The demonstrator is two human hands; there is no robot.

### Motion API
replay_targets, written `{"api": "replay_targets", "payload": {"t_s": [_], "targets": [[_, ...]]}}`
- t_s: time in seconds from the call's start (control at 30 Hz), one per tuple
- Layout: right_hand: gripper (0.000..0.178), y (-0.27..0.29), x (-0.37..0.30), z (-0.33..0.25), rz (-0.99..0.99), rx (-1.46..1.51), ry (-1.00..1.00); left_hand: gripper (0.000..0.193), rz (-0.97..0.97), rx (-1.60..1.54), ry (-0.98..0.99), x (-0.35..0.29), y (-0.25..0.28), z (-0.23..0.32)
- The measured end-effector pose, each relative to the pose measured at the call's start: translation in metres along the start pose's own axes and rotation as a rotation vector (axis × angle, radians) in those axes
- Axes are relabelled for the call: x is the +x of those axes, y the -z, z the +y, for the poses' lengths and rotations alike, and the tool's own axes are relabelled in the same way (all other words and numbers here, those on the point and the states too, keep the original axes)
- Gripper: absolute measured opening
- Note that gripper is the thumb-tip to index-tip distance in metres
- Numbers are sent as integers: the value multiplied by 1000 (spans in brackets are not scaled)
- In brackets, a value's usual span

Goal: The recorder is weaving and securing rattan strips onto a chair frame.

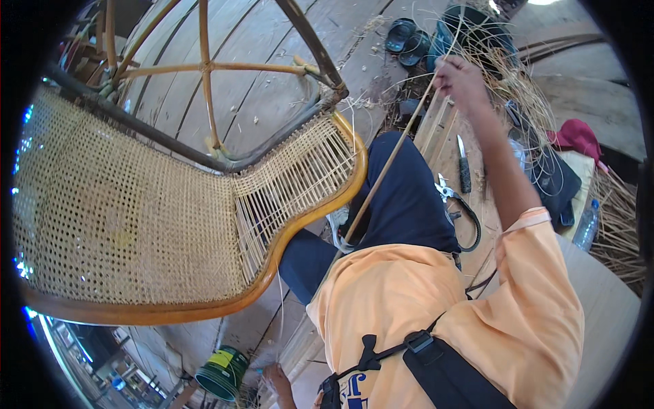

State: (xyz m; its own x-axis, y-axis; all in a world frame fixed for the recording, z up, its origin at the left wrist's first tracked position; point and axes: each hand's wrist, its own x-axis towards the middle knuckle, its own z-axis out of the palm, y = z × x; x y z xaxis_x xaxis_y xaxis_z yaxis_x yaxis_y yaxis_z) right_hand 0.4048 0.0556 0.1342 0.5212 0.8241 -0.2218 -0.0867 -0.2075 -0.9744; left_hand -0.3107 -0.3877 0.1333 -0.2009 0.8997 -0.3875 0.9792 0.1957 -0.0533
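My right hand (458, 78) is stretched out to the upper right, its fingers closed round a long, pale cane strip (392, 160). The strip slants down past my knee to my shirt, where it passes out of sight. My left hand (276, 377) is low at the bottom edge, small and partly cut off; its fingers are not clear. Left of me lies a rattan chair (353, 178) with a woven cane panel (136, 225). Close mesh covers most of the panel, while its right end has open, spaced strands (300, 170). A loose thin strand hangs from the frame toward my left hand.
A knife (464, 167) and pruning shears (458, 204) lie on boards by my right leg. Beyond are a tangle of cane strands (524, 95), a dark bucket (487, 31), sandals (407, 42), a red cap (578, 139) and a plastic bottle (586, 228). A green bucket (223, 371) stands lower left.
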Motion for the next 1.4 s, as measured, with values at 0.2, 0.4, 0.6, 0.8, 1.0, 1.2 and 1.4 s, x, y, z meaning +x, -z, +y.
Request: {"api": "replay_targets", "payload": {"t_s": [0.2,0.4,0.6,0.8,1.0,1.2,1.4], "targets": [[35,40,71,-127,318,-952,541,22,-261,-405,249,28,30,52],[13,47,85,-127,-284,-1345,467,22,-370,-1067,83,167,111,308],[24,-57,-74,-9,-994,-563,-244,20,-521,-1500,22,232,111,398],[22,-113,-172,80,-778,69,-472,18,-690,-1398,-75,240,105,417],[14,-118,-142,101,-633,16,-464,25,-696,-1071,-61,226,103,347],[13,-115,-107,103,-421,398,-567,24,-668,-777,-11,186,57,227],[13,-103,-65,65,-551,445,-708,28,-583,-627,220,136,62,168]]}}
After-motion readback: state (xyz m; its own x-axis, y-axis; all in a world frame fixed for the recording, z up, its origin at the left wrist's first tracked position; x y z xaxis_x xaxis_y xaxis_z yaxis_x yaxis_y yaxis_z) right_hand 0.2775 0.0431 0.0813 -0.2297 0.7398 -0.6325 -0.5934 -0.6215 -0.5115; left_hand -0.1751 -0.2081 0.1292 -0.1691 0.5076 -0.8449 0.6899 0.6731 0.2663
